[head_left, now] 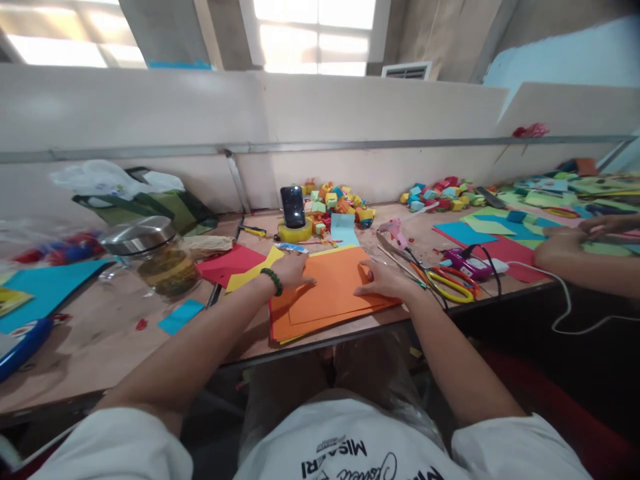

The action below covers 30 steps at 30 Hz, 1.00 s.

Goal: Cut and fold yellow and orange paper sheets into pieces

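A stack of orange paper (330,283) lies at the table's front edge before me, with red and yellow sheets showing beneath it. Over its left side rests my left hand (291,270), thumb stretched out and apart from the fingers, a green beaded bracelet (274,281) at the wrist. On the right side of the orange paper is my right hand (384,278), thumb and forefinger spread with a gap between them. Both hands touch the top sheet; neither visibly pinches it. Yellow paper (250,277) and red paper (233,265) lie beyond my left forearm.
A phone (293,207) leans upright behind a yellow tape roll (295,231), near piled paper cubes (333,200). To the left stands a glass jar (160,257). Scissors (453,285), a glue gun (395,233) and a purple power strip (467,265) sit right, near another person's hands (565,243).
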Tool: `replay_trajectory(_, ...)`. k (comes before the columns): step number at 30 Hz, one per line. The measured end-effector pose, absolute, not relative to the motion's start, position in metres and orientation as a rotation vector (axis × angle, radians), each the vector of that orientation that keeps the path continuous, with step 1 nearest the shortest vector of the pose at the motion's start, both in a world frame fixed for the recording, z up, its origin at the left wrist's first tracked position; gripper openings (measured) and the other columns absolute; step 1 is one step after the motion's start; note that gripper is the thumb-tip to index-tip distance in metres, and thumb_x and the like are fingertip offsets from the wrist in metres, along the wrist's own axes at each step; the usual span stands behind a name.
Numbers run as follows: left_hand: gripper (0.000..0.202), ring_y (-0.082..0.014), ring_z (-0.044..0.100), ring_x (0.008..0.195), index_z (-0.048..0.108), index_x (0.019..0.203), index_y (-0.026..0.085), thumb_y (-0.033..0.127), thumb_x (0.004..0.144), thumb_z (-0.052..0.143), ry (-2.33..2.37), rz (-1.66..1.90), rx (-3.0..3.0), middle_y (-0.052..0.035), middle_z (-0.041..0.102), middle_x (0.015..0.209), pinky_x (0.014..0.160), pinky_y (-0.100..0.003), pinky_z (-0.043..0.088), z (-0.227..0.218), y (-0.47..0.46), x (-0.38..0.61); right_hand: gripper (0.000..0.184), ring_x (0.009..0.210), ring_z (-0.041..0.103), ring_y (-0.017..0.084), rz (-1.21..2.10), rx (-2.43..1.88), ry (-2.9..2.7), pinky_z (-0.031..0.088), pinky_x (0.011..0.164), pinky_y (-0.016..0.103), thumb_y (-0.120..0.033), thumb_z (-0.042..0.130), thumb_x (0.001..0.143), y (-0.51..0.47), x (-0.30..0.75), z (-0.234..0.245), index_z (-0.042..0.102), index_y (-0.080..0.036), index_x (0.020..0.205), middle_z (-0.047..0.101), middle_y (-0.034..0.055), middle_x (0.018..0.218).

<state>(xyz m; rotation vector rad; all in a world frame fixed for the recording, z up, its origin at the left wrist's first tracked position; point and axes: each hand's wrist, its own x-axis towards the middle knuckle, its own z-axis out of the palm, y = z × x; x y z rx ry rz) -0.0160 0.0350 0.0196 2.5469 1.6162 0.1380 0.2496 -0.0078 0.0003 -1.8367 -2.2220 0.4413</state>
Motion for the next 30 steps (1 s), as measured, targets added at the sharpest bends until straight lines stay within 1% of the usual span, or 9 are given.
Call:
replay_trajectory(2, 0.07, -0.0383, 0.054, 0.118, 0.058, 0.117, 0.011, 0.052, 0.064, 0.076, 1.631, 0.18, 2.48, -0.022, 0.059, 0.126, 0.095, -0.042, 0.044, 0.015, 0.048, -0.014, 0.084, 0.083, 0.063, 0.022, 0.46, -1.801, -2.185, 0.04, 0.064, 0.026, -0.054, 0.078, 0.063, -0.009, 0.25, -0.003, 0.051, -0.018, 0.134, 0.07, 0.006, 0.097)
replay_trajectory(5, 0.067, -0.034, 0.061, 0.105, 0.062, 0.107, 0.013, 0.053, 0.056, 0.078, 1.618, 0.259, 2.37, -0.0164, 0.066, 0.113, 0.082, -0.037, 0.049, 0.01, 0.059, -0.015, 0.087, 0.081, 0.062, 0.021, 0.506, -1.773, -2.145, 0.04, 0.065, 0.026, -0.053, 0.078, 0.064, -0.008, 0.251, -0.008, 0.048, -0.016, 0.137, 0.068, 0.0067, 0.097)
replay_trajectory(8, 0.045, -0.0275, 0.064, 0.086, 0.065, 0.085, 0.016, 0.045, 0.054, 0.079, 1.54, 0.355, 2.266, -0.0072, 0.07, 0.086, 0.069, -0.031, 0.048, 0.008, 0.062, -0.018, 0.09, 0.078, 0.061, 0.02, 0.544, -1.762, -2.122, 0.04, 0.064, 0.026, -0.051, 0.079, 0.064, -0.008, 0.252, -0.012, 0.045, -0.013, 0.14, 0.068, 0.0053, 0.091)
replay_trajectory(10, 0.028, -0.0224, 0.062, 0.072, 0.063, 0.069, 0.017, 0.038, 0.056, 0.076, 1.455, 0.433, 2.197, -0.0018, 0.064, 0.068, 0.062, -0.028, 0.045, 0.008, 0.061, -0.02, 0.091, 0.076, 0.061, 0.02, 0.546, -1.762, -2.062, 0.04, 0.064, 0.027, -0.05, 0.079, 0.063, -0.008, 0.252, -0.013, 0.046, -0.013, 0.139, 0.068, 0.0043, 0.087)
replay_trajectory(12, 0.021, -0.0182, 0.059, 0.064, 0.06, 0.06, 0.017, 0.033, 0.059, 0.073, 1.36, 0.531, 2.126, 0.0015, 0.059, 0.058, 0.059, -0.026, 0.043, 0.012, 0.058, -0.021, 0.084, 0.076, 0.061, 0.02, 0.504, -1.737, -1.937, 0.042, 0.065, 0.028, -0.051, 0.078, 0.063, -0.008, 0.25, -0.014, 0.052, -0.014, 0.134, 0.068, 0.0046, 0.086)
replay_trajectory(15, 0.021, -0.015, 0.057, 0.063, 0.06, 0.059, 0.017, 0.033, 0.058, 0.075, 1.226, 0.698, 2.015, 0.003, 0.059, 0.058, 0.061, -0.025, 0.044, 0.019, 0.054, -0.023, 0.065, 0.076, 0.062, 0.02, 0.512, -1.575, -1.68, 0.047, 0.068, 0.031, -0.052, 0.072, 0.067, -0.008, 0.248, -0.013, 0.062, -0.016, 0.12, 0.07, 0.0062, 0.089)
replay_trajectory(20, 0.036, -0.0168, 0.06, 0.073, 0.063, 0.067, 0.016, 0.043, 0.051, 0.082, 1.095, 0.896, 1.804, 0.0003, 0.065, 0.069, 0.066, -0.026, 0.047, 0.03, 0.049, -0.028, 0.042, 0.076, 0.066, 0.022, 0.92, -1.158, -1.438, 0.054, 0.067, 0.034, -0.05, 0.074, 0.061, -0.009, 0.246, -0.014, 0.072, -0.018, 0.089, 0.073, 0.0043, 0.085)
replay_trajectory(25, 0.061, -0.0185, 0.065, 0.086, 0.065, 0.098, 0.017, 0.053, 0.052, 0.083, 1.059, 0.964, 1.568, -0.0059, 0.071, 0.095, 0.072, -0.028, 0.051, 0.025, 0.05, -0.033, 0.045, 0.078, 0.067, 0.022, 0.877, -1.099, -1.331, 0.056, 0.069, 0.035, -0.052, 0.073, 0.064, -0.006, 0.25, -0.019, 0.072, -0.017, 0.092, 0.074, 0.0032, 0.089)
replay_trajectory(30, 0.06, -0.0209, 0.068, 0.077, 0.069, 0.087, 0.013, 0.057, 0.048, 0.084, 1.057, 0.879, 1.446, -0.0114, 0.074, 0.088, 0.065, -0.03, 0.053, 0.012, 0.053, -0.03, 0.045, 0.081, 0.068, 0.022, 0.848, -1.041, -1.263, 0.055, 0.072, 0.035, -0.052, 0.073, 0.064, -0.002, 0.252, -0.021, 0.07, -0.016, 0.091, 0.074, 0.0046, 0.091)
